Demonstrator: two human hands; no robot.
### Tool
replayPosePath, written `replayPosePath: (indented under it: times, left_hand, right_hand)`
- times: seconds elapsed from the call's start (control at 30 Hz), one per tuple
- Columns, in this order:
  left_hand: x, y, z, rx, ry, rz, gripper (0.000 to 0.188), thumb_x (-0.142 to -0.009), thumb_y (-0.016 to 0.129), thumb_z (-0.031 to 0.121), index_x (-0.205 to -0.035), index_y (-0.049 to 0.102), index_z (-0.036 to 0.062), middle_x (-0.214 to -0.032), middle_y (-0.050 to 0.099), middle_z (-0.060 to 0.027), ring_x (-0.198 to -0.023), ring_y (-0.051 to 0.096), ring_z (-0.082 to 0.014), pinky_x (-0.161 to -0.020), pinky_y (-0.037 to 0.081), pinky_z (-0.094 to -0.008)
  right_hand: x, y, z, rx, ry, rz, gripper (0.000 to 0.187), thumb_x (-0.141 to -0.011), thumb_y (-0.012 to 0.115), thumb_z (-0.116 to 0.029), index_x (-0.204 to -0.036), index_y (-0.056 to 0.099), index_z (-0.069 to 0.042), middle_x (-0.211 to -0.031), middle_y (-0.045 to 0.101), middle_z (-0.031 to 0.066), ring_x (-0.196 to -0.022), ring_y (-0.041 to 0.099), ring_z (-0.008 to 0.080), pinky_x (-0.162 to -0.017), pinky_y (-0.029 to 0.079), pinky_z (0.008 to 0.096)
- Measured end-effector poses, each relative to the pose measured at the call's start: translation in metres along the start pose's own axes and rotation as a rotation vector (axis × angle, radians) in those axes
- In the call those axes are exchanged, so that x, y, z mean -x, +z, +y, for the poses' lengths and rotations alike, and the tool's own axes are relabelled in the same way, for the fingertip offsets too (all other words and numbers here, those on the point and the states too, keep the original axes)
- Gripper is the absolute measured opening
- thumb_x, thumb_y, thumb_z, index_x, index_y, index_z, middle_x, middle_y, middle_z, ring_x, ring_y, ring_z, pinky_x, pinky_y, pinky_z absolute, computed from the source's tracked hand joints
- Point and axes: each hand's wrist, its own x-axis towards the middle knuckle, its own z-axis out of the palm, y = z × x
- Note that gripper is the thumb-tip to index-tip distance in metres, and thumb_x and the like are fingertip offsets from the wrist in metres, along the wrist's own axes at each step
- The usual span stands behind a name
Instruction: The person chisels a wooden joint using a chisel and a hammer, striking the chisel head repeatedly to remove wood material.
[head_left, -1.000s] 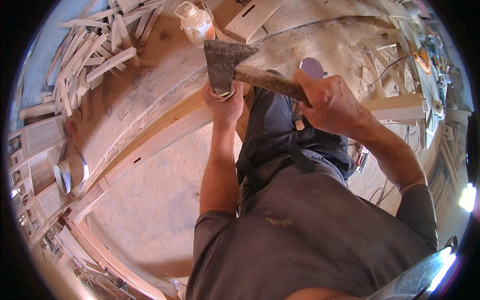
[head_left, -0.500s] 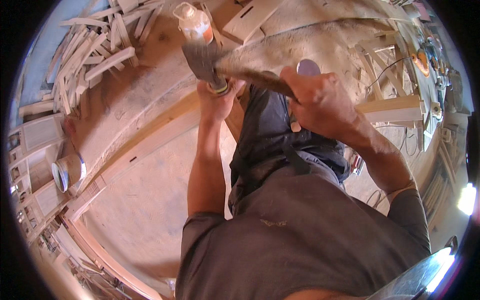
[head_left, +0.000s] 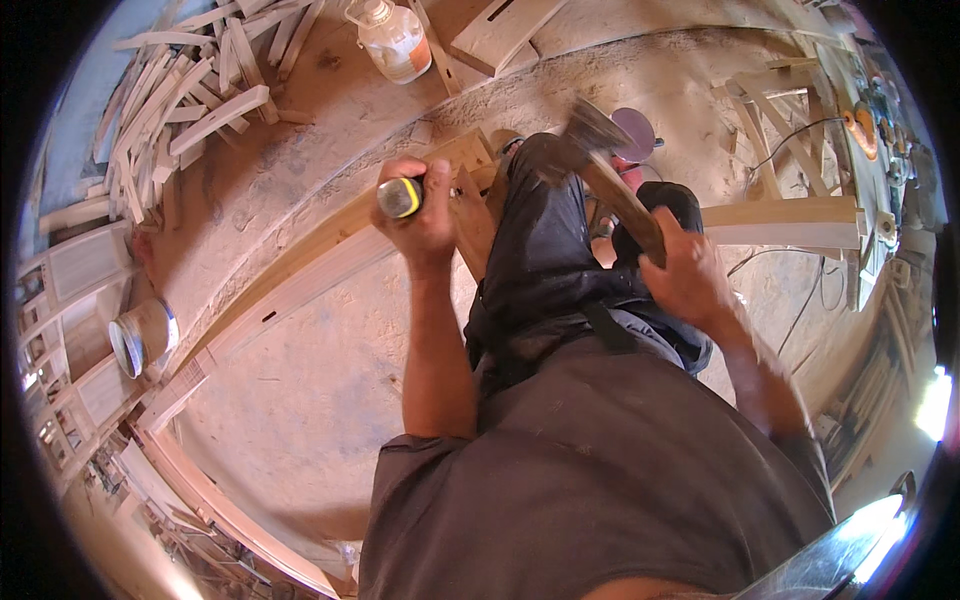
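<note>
My left hand [head_left: 424, 225] is closed around the black-and-yellow handle of a chisel [head_left: 400, 198], whose butt end faces up; its blade is hidden. This fist is over a light wooden beam [head_left: 325, 245] that runs diagonally to the lower left and has a small slot in it. My right hand [head_left: 690, 270] grips the wooden handle of a hammer [head_left: 627, 207]. The hammer's dark head, slightly blurred, is above my knee, to the right of the chisel and apart from it. A reddish-brown wood piece [head_left: 470, 228] slants beside my left leg.
Scrap wood [head_left: 215, 110] is piled at the far left. A plastic jug [head_left: 393, 42] stands ahead by a slotted board [head_left: 505, 30]. A white bucket [head_left: 143, 338] is on the left. Toward the right are a plank [head_left: 785, 220] and loose cables [head_left: 800, 300].
The hammer has swung away from the chisel, to the right and toward me, with my right hand. My left hand has tilted, so the chisel's butt now shows.
</note>
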Motion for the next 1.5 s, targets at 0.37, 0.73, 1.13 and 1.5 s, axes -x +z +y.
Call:
replayPosePath:
  times: [0.37,0.73,1.13,1.5]
  left_hand:
    - [-0.005,-0.013,0.022,0.255,-0.076,0.060,0.014,-0.081,0.066,-0.004,-0.083,0.055,0.0043,-0.070,0.058,-0.0066,-0.059,0.054,-0.0145,-0.056,0.044,-0.0287]
    - [-0.059,-0.084,0.030,0.575,-0.229,0.095,0.011,-0.090,0.064,0.013,-0.095,0.058,0.0056,-0.080,0.052,-0.0062,-0.070,0.048,-0.0179,-0.061,0.041,-0.0330]
    - [-0.041,-0.042,-0.005,0.552,-0.106,-0.105,0.012,-0.080,0.063,-0.003,-0.091,0.057,-0.0002,-0.073,0.058,-0.0101,-0.056,0.052,-0.0152,-0.050,0.046,-0.0294]
    - [-0.044,0.001,-0.001,0.279,-0.127,-0.328,0.019,-0.074,0.074,-0.005,-0.076,0.059,0.0067,-0.069,0.057,0.0017,-0.061,0.053,-0.0076,-0.056,0.043,-0.0239]
  right_hand:
    - [0.037,0.045,0.050,-0.231,0.256,0.003,0.045,-0.075,0.066,-0.011,-0.115,0.054,0.005,-0.083,0.064,0.0239,-0.069,0.066,0.0312,-0.064,0.054,0.0413]
    - [-0.001,0.038,0.018,-0.431,0.282,-0.066,0.036,-0.076,0.067,-0.011,-0.106,0.055,0.003,-0.077,0.059,0.0224,-0.070,0.060,0.0318,-0.069,0.050,0.0418]
    - [-0.025,0.016,-0.030,-0.305,0.127,-0.059,0.029,-0.077,0.066,-0.011,-0.100,0.053,0.001,-0.072,0.055,0.0206,-0.064,0.056,0.0312,-0.063,0.046,0.0429]
    - [-0.054,-0.035,-0.098,-0.336,-0.253,0.371,0.043,-0.083,0.072,-0.007,-0.120,0.052,0.001,-0.077,0.063,0.0089,-0.067,0.063,0.0191,-0.063,0.051,0.0354]
